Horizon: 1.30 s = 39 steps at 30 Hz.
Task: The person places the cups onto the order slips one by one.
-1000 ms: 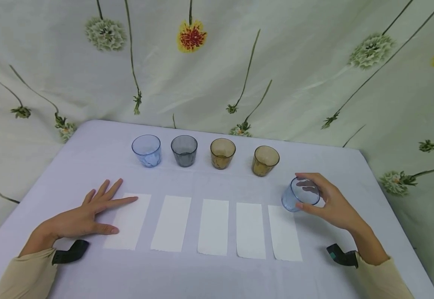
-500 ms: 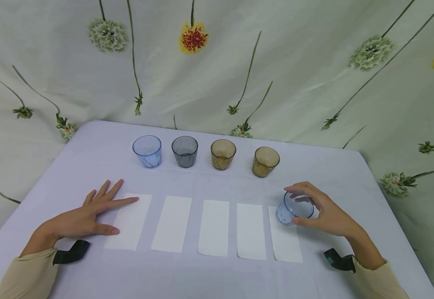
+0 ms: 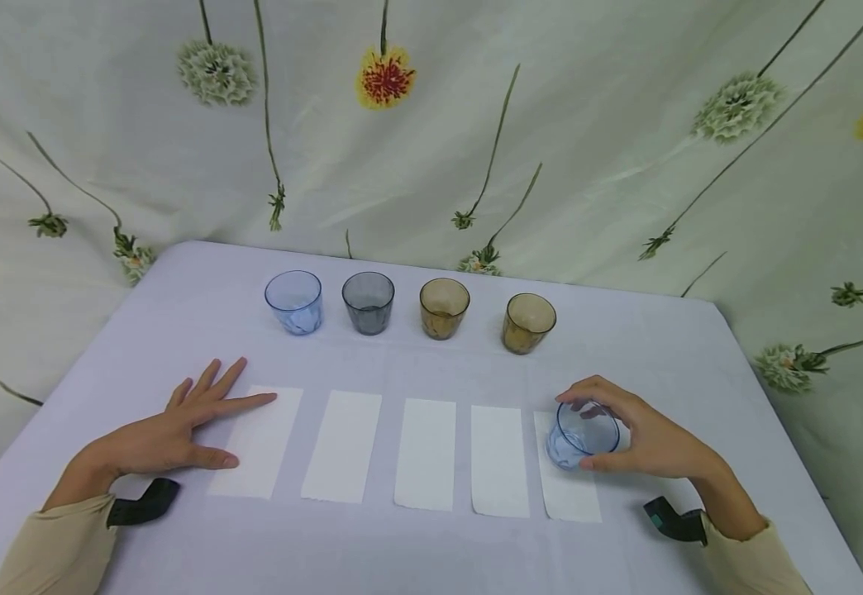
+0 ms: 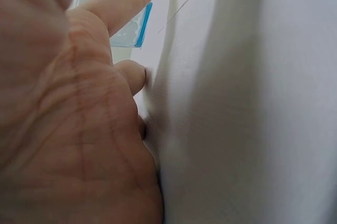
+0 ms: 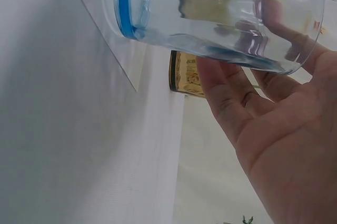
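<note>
My right hand (image 3: pixel 643 430) grips a light blue glass (image 3: pixel 573 450) between thumb and fingers, over the rightmost white paper strip (image 3: pixel 573 500). In the right wrist view the clear blue glass (image 5: pixel 210 18) fills the top, its thick blue base close to the paper. Spread out flat, my left hand (image 3: pixel 171 434) rests on the tablecloth, with its index finger and thumb on the leftmost paper strip (image 3: pixel 256 454). The left wrist view shows the palm (image 4: pixel 79 129) and, beyond the fingers, part of a blue glass (image 4: pixel 129 31).
Along the back stand a blue glass (image 3: pixel 294 304), a grey glass (image 3: pixel 368 304), an amber glass (image 3: pixel 443 309) and another amber glass (image 3: pixel 528 324). Between the outer strips lie more paper strips (image 3: pixel 424 454) in a row. A flowered cloth (image 3: pixel 588 107) hangs behind the table.
My right hand has brought the blue glass toward me and slightly left, from beyond the rightmost strip's far corner to over the strip. The left hand has stayed in place.
</note>
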Tool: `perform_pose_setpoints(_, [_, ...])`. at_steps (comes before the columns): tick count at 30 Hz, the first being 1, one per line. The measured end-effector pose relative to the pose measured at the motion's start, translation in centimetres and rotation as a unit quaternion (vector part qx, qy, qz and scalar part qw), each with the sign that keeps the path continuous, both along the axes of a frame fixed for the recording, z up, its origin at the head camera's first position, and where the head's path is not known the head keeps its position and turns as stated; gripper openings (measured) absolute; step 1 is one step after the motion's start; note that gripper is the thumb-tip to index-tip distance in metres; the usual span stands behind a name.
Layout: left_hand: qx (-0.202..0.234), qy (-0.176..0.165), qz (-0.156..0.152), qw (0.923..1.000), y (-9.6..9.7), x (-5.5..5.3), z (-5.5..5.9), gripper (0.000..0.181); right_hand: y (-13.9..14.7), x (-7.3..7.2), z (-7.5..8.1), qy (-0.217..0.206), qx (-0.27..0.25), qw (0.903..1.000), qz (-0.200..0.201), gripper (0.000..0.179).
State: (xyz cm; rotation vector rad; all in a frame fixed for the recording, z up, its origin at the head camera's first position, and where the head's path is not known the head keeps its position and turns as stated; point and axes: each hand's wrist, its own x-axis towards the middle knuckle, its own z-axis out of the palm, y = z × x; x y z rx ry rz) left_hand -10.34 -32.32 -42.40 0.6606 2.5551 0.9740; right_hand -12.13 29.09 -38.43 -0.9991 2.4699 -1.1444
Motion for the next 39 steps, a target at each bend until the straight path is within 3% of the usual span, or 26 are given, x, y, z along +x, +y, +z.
perform_pose_setpoints(14, [-0.004,-0.005,0.006,1.0000,0.07,0.07,0.16,0.075,-0.06,0.20,0.55,-0.005,0.019,0.9996,0.022,0.071])
perform_pose_setpoints(39, [-0.009,-0.007,0.004,0.9999,0.27,0.02,-0.03,0.075,-0.43,0.62,0.36,0.002,0.028,0.9993,0.024,0.070])
